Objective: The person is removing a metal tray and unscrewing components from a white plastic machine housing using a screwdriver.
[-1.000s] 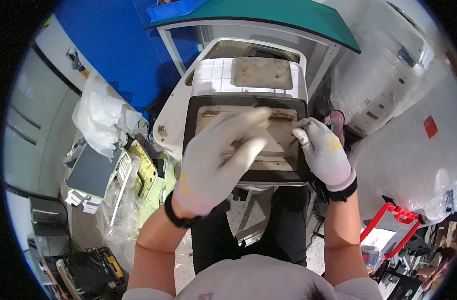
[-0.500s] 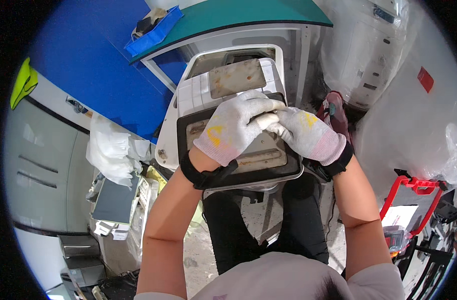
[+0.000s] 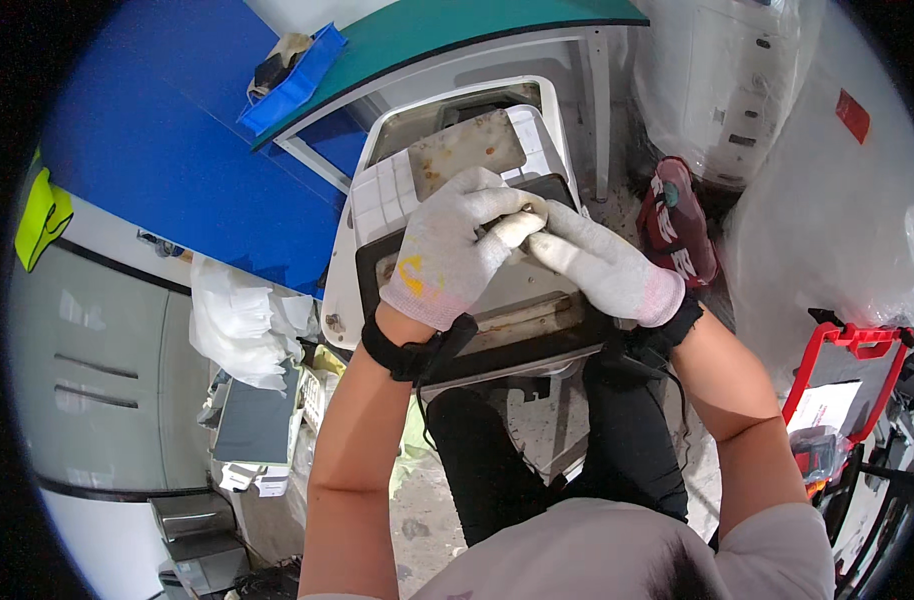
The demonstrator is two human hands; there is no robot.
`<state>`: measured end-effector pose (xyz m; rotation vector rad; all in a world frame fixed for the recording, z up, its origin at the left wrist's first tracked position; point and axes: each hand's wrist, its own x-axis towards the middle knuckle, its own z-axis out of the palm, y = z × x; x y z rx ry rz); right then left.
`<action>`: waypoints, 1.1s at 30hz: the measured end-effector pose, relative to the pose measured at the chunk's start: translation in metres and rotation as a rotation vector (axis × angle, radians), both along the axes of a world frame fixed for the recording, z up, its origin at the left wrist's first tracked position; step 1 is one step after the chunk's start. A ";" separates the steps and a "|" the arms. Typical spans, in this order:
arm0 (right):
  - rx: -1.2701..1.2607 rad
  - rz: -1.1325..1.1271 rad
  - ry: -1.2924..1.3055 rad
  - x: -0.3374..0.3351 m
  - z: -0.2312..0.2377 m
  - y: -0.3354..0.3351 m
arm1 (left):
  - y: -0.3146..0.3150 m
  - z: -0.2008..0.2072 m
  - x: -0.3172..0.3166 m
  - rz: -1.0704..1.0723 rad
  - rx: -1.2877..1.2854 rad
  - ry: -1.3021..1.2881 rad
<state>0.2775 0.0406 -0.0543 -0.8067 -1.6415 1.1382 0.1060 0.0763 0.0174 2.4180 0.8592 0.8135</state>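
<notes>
- On my feed the left hand (image 3: 442,240), in a pale glove, has thumb and forefinger pinched together around a small dark piece (image 3: 528,208) — too small for me to name.
- The right hand (image 3: 602,270), gloved too, comes in from 4 o'clock with its fingertips against the left's; whether it grips the piece too, I can't tell.
- Under both hands I have the black-framed panel (image 3: 512,290), stained inside, straight out at 12 o'clock from the person's knees.
- Past the hands, at 11 o'clock, I see a rust-spotted plate (image 3: 472,150) on a white casing (image 3: 377,203).
- Farther out, between 11 and 12, stands a green-topped table (image 3: 457,40) — with a blue tray (image 3: 307,78) at 10.
- White sheets (image 3: 242,325) hang at 8 to 9 o'clock; a reddish bag (image 3: 677,220) sits at 3, a red frame (image 3: 852,338) at 4.
</notes>
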 end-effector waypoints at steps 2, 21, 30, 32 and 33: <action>-0.147 0.053 0.217 -0.003 -0.005 0.002 | -0.001 0.001 0.002 0.017 -0.040 0.023; -0.177 0.000 0.330 -0.010 -0.006 0.023 | -0.010 -0.013 0.012 0.065 0.280 -0.089; -0.020 -0.056 0.150 -0.005 -0.026 -0.003 | -0.004 -0.016 0.002 0.163 -0.083 -0.154; -0.051 -0.058 0.205 -0.010 -0.029 -0.002 | -0.003 -0.016 0.003 0.128 0.053 -0.139; -0.080 -0.060 0.256 -0.012 -0.030 -0.002 | -0.002 -0.015 0.004 0.127 0.050 -0.138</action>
